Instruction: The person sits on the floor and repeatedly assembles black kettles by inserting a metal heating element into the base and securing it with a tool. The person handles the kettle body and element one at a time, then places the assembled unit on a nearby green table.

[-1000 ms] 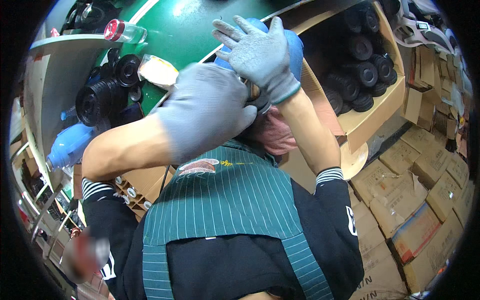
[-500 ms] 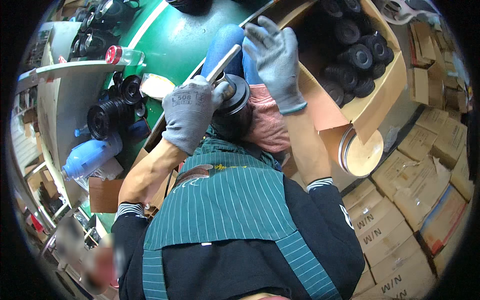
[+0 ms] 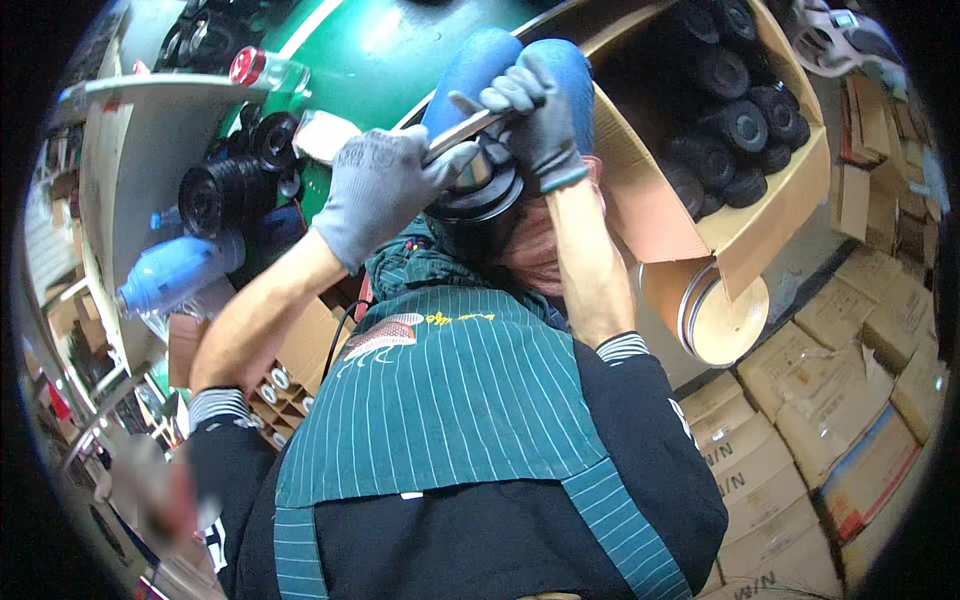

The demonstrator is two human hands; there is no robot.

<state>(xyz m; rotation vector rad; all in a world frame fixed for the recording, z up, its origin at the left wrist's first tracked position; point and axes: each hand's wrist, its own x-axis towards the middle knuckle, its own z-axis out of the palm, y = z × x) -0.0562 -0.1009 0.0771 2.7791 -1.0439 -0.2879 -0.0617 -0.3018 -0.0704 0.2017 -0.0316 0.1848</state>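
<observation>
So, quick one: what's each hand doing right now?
Left grey-gloved hand: closed, holding the lower end of a straight silver metal bar.
Right grey-gloved hand: closed, fingers curled around the bar's upper end.

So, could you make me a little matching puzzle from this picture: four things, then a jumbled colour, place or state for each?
1. Metal bar
2. Lidded jar
3. Apron
4. Open cardboard box

A. Green with pale stripes
B. Holds many black round parts
C. Between the gloved left hand and gloved right hand
D. Clear, with red on top

Pairs: 1-C, 2-D, 3-A, 4-B
</observation>
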